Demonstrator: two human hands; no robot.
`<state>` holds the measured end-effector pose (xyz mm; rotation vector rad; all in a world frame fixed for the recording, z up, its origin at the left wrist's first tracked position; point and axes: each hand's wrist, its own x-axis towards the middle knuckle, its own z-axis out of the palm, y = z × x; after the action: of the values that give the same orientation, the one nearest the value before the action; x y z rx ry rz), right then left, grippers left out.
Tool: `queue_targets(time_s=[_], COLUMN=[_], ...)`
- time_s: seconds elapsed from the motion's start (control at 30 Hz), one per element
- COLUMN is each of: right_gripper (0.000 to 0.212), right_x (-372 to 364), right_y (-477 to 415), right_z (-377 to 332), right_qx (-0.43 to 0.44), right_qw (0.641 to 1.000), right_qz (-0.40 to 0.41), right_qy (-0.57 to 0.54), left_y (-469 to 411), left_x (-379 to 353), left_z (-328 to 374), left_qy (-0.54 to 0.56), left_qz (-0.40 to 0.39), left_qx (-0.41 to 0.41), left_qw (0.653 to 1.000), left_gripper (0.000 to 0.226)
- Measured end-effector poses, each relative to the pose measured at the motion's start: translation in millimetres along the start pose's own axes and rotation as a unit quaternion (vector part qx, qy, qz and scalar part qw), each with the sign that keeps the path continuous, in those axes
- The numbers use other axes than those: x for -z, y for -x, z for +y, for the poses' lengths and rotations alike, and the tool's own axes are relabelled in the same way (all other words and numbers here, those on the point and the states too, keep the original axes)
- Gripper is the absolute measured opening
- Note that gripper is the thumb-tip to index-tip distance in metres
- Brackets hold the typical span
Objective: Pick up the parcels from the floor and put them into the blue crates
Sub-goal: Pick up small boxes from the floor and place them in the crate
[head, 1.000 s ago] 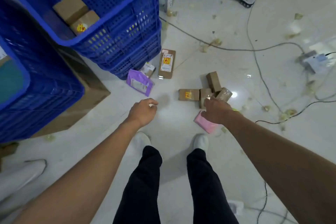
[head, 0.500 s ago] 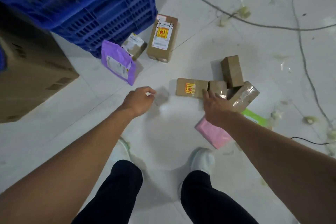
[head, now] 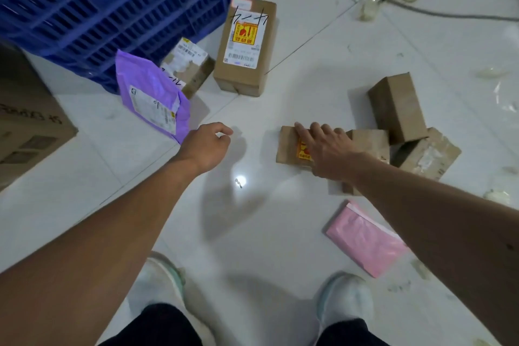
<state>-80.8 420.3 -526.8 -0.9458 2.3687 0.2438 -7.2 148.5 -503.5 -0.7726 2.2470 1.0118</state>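
- My right hand [head: 327,153] lies spread, fingers apart, over the small flat brown cardboard parcel with a yellow sticker [head: 289,144] on the white tile floor [head: 252,233]; nothing clamped.
- Close across its short sides, lift clear of neighbouring cardboard boxes [head: 396,107].
- My left hand [head: 206,147] hangs loosely curled, empty.

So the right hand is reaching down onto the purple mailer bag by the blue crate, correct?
Not quite. In the head view the right hand is reaching down onto a small brown box with a yellow sticker. The purple mailer bag does lie by the blue crate, untouched.
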Motion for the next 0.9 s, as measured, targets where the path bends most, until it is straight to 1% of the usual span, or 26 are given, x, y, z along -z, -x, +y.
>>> queue_targets(time_s=[0.1, 0.23, 0.37, 0.43, 0.5, 0.6, 0.7, 0.8, 0.9], right_gripper=[0.109, 0.11, 0.108, 0.109, 0.106, 0.098, 0.087, 0.086, 0.084], right_x=[19, 74, 163, 210, 257, 329, 400, 461, 512], right_y=[17, 63, 126, 165, 208, 269, 319, 361, 389], right_z=[-8, -19, -32, -43, -59, -79, -93, -107, -119], right_qx=[-0.015, -0.017, -0.024, -0.035, -0.021, 0.002, 0.006, 0.005, 0.009], right_qw=[1.0, 0.999, 0.999, 0.999, 1.0, 1.0, 0.999, 0.998, 0.995], right_qz=[0.005, 0.013, 0.015, 0.016, 0.014, 0.023, 0.046, 0.07, 0.093], right_qy=[-0.017, -0.038, -0.037, -0.026, -0.016, -0.017, -0.02, 0.004, 0.016], left_y=[16, 67, 139, 183, 231, 306, 377, 437, 481], left_x=[19, 62, 126, 159, 193, 237, 279, 314, 344], left_z=[7, 33, 74, 98, 122, 156, 190, 214, 230], left_qy=[0.011, 0.026, 0.043, 0.078, 0.1, 0.083, 0.067, 0.045, 0.058], left_qz=[0.005, -0.007, 0.009, 0.015, 0.015, 0.018, 0.029, 0.031, 0.05], left_qx=[0.007, 0.016, 0.028, 0.03, 0.031, 0.024, 0.022, 0.013, 0.001], left_qw=[1.0, 1.0, 0.999, 0.996, 0.994, 0.996, 0.997, 0.998, 0.997], left_gripper=[0.019, 0.019, 0.026, 0.025, 0.025, 0.028, 0.023, 0.027, 0.02])
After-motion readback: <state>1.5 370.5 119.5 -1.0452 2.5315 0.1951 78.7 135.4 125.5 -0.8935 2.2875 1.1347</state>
